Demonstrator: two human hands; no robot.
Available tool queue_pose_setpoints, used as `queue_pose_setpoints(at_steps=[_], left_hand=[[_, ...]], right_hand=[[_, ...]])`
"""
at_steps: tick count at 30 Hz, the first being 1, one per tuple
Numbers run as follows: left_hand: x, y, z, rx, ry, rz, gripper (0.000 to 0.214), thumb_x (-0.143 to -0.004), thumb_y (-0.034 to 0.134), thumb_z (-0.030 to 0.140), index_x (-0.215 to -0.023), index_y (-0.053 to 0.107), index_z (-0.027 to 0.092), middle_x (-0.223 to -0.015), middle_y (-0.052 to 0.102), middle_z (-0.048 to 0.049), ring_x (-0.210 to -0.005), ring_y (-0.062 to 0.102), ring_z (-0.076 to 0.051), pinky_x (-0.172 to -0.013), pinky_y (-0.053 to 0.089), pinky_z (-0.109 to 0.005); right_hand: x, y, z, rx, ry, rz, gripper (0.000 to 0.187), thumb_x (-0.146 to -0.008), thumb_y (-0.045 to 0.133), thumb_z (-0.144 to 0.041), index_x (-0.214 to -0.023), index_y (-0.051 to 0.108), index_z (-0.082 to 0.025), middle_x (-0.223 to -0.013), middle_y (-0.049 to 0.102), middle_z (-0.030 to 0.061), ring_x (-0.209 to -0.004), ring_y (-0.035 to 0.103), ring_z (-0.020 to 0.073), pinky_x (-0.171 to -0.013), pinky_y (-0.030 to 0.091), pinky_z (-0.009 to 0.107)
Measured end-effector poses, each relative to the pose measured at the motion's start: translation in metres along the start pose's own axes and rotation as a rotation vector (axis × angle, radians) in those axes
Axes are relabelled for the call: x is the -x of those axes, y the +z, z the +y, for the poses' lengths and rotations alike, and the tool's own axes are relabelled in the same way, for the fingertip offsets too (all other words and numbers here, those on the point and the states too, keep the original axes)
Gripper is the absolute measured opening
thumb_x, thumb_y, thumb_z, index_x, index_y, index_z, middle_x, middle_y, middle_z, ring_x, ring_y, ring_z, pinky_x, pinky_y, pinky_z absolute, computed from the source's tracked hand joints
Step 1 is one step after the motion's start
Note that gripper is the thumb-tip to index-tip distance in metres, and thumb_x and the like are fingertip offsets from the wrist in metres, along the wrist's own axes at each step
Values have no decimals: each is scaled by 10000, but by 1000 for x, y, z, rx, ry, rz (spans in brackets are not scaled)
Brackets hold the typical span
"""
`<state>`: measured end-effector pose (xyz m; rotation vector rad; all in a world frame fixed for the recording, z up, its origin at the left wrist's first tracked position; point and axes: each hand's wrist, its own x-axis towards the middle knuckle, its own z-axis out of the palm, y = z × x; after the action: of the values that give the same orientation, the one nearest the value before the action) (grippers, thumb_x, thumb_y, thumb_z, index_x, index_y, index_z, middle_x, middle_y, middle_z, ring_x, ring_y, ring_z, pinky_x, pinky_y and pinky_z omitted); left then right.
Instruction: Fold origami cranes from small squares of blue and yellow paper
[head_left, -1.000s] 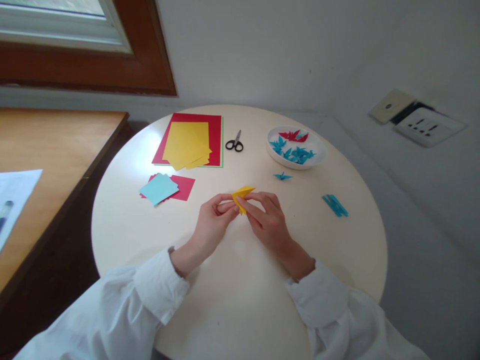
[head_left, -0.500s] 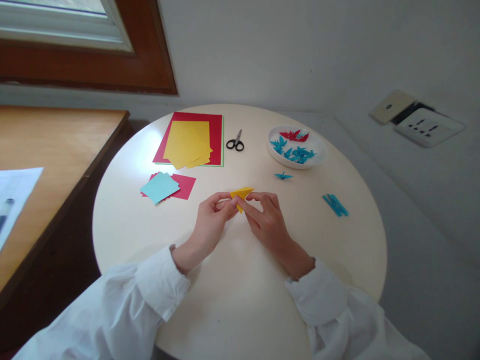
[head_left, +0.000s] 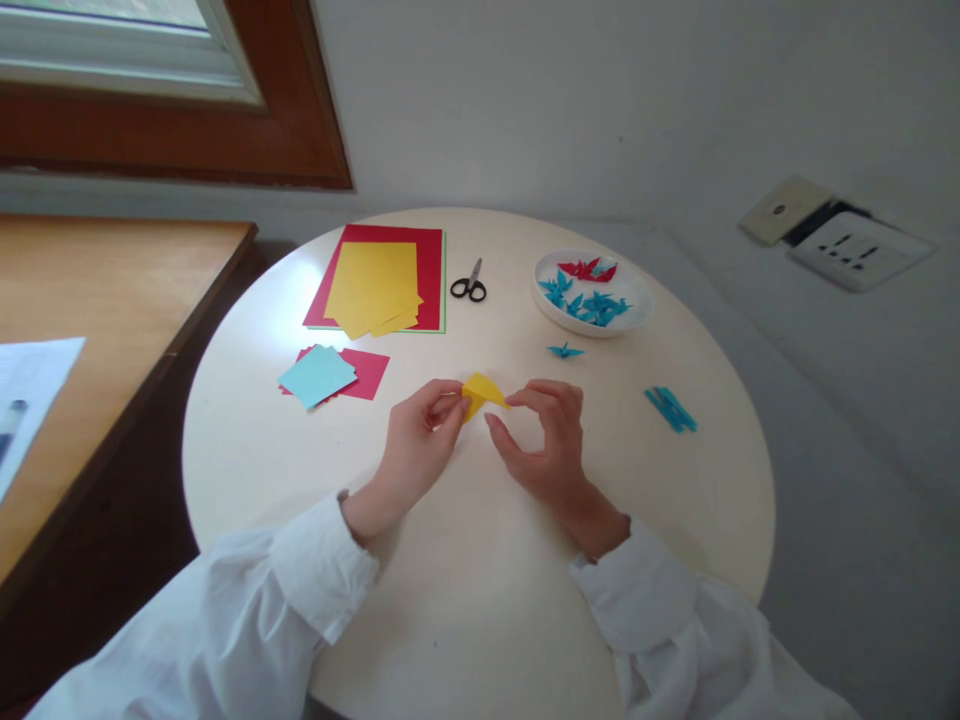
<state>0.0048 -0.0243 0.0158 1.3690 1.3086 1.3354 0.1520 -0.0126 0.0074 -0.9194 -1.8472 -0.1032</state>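
Observation:
A small folded piece of yellow paper (head_left: 482, 391) is pinched at its left side between the thumb and fingers of my left hand (head_left: 426, 428). Its right tip points toward my right hand (head_left: 547, 440), whose index fingertip touches that tip. The thumb and index finger of this right hand are apart in a C shape, with the thumb just below the paper. Beyond my right hand a single blue paper crane (head_left: 565, 351) lies on the table.
A white dish (head_left: 544, 305) with blue and red cranes stands at the back right of the round table (head_left: 465, 620). Black scissors (head_left: 469, 288), yellow sheets (head_left: 373, 285) on red paper, light-blue squares (head_left: 317, 377) and blue strips (head_left: 670, 409) lie around.
My right thumb has come away from the yellow paper and the right fingers have spread. The paper's flap has tilted and its tip now points lower right. My left hand keeps its pinch.

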Motion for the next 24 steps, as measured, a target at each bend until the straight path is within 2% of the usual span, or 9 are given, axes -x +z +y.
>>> queue_pose_setpoints(at_steps=[4, 8, 13, 17, 20, 22, 24], left_hand=[[4, -1, -3, -122, 108, -69, 101, -794, 536, 184, -858, 614, 177, -816, 700, -36, -725, 645, -150, -676, 501, -250], [5, -2, -3, -207, 184, -106, 126, -796, 539, 163, -862, 643, 193, -839, 703, -31, -743, 643, -151, -706, 498, -250], [6, 0, 3, -229, 242, -92, 137, -785, 547, 157, -850, 661, 195, -828, 709, -40, -740, 647, -164, -707, 493, -260], [6, -2, 5, -284, 290, -100, 130, -772, 546, 146, -811, 661, 191, -796, 710, -45, -694, 637, -163, -678, 487, -263], [4, -5, 6, -287, 304, -149, 129, -759, 542, 141, -786, 660, 187, -777, 709, -45, -672, 635, -162, -656, 488, -259], [3, -7, 8, -269, 293, -200, 139, -758, 537, 133, -795, 661, 183, -789, 711, -47, -683, 638, -162, -661, 490, -258], [3, -8, 9, -240, 261, -241, 145, -760, 534, 128, -806, 661, 178, -803, 711, -49, -706, 640, -164, -680, 492, -260]], right_hand=[[-1, 1, 1, 7, 31, -27, 277, -792, 618, -182, -1053, 555, -247, -935, 577, 60, -902, 541, 201, -752, 478, 372], [-2, 1, 2, -59, 9, -55, 171, -802, 597, -135, -930, 612, -247, -875, 587, 45, -852, 555, 179, -697, 491, 333], [-1, 1, 2, -107, 36, -60, 127, -797, 591, -128, -846, 624, -241, -827, 610, 36, -822, 580, 177, -692, 503, 343], [-1, 0, 2, -190, 41, -106, 128, -788, 574, -101, -837, 576, -219, -952, 654, 71, -979, 599, 198, -821, 506, 385], [-2, -3, 2, -309, 104, -198, 114, -790, 550, -102, -833, 539, -207, -1125, 639, 112, -1163, 535, 217, -931, 460, 423], [-2, -4, 3, -386, 157, -252, 96, -792, 548, -119, -822, 528, -208, -1113, 652, 109, -1160, 544, 215, -948, 449, 430], [-2, -5, 4, -439, 213, -281, 73, -794, 554, -144, -803, 530, -213, -998, 687, 82, -1046, 611, 200, -905, 478, 408]])
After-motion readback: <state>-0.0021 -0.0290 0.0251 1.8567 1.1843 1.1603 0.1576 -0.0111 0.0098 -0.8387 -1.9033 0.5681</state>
